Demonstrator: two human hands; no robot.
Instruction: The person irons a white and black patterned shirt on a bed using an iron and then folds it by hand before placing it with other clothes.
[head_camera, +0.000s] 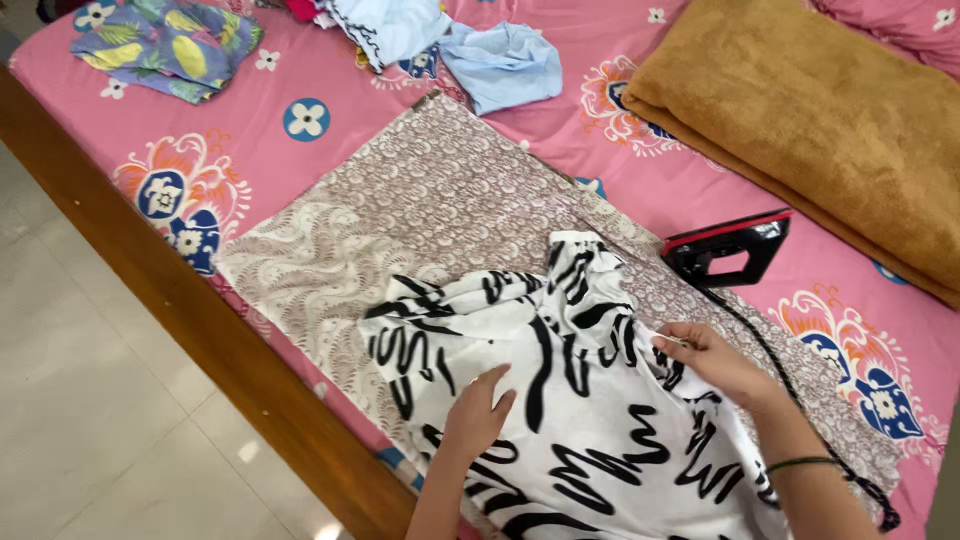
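Observation:
A white garment with black squiggle marks (570, 400) lies crumpled on a brown patterned cloth (400, 220) spread over the bed. My left hand (476, 412) rests flat on the garment near its middle, fingers together. My right hand (705, 358) pinches a fold of the garment at its right side. A green band circles my right wrist.
A black and red clothes iron (727, 246) stands on the pink flowered bedsheet (300, 110) right of the cloth, its cord (790, 390) running past my right arm. A tan blanket (830, 120) lies at the back right. Blue and multicoloured clothes (165, 40) lie behind. A wooden bed edge (170, 290) borders the tiled floor.

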